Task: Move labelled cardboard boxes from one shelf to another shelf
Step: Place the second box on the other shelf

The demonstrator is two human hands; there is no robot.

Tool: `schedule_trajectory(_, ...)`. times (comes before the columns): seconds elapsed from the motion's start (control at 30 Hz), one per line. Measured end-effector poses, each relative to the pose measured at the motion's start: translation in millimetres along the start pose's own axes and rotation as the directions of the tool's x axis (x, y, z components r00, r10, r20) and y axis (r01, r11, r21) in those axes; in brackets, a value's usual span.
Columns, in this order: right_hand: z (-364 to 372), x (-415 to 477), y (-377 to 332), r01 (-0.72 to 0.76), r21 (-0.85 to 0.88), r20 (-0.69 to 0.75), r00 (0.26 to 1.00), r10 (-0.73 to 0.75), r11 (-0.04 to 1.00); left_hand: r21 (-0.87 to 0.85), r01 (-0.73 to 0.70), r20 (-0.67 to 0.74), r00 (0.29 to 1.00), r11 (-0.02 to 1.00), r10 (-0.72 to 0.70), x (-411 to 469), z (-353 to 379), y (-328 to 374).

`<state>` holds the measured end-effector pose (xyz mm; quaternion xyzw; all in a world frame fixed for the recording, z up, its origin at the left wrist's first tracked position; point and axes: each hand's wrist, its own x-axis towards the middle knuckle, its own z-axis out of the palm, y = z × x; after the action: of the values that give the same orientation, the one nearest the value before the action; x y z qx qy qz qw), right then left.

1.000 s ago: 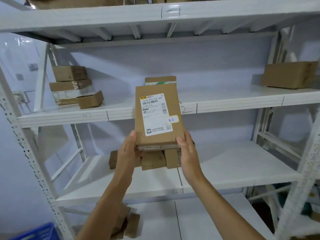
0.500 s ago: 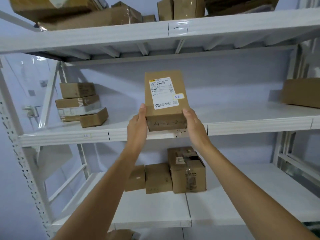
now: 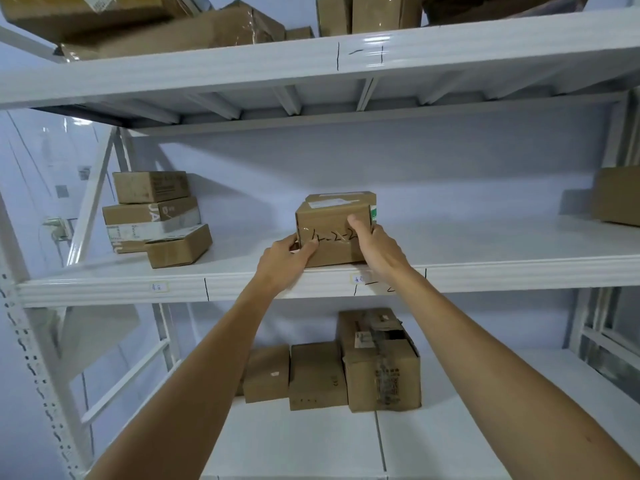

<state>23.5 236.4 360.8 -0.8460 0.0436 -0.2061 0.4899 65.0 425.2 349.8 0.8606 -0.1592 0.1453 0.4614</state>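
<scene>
A labelled cardboard box (image 3: 329, 233) lies flat on the middle shelf (image 3: 485, 275), near its front edge, with handwriting on the side facing me. My left hand (image 3: 285, 259) grips its lower left corner. My right hand (image 3: 375, 245) holds its right side, thumb on the front face. Another box (image 3: 341, 197) stands directly behind it, mostly hidden. On the lower shelf (image 3: 467, 438) three cardboard boxes (image 3: 379, 365) stand in a row beneath my arms.
A stack of three boxes (image 3: 156, 216) sits at the left of the middle shelf, and one box (image 3: 616, 195) at the far right. Several boxes (image 3: 166, 26) crowd the top shelf. White uprights (image 3: 31, 358) frame the rack on the left.
Both hands carried the box up from below shelf level, tipped it flat and set it onto the middle shelf in front of the box there. The view tilted upward.
</scene>
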Motion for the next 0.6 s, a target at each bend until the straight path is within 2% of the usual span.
schedule_trajectory(0.3,-3.9,26.4,16.1,-0.006,0.003,-0.003,1.0,0.006,1.0,0.058,0.003,0.13,0.991,0.998,-0.011,24.7,2.2,-5.1)
schedule_trajectory(0.4,-5.1,30.7,18.4,-0.01,-0.047,-0.029,1.0,0.008,0.999,0.06,0.022,0.097,0.995,0.998,-0.028,32.5,7.6,-7.3)
schedule_trajectory(0.6,5.7,36.0,17.0,-0.025,-0.292,-0.087,0.996,0.0,0.956,0.097,0.086,-0.036,0.996,0.992,-0.083,39.6,14.5,-10.3)
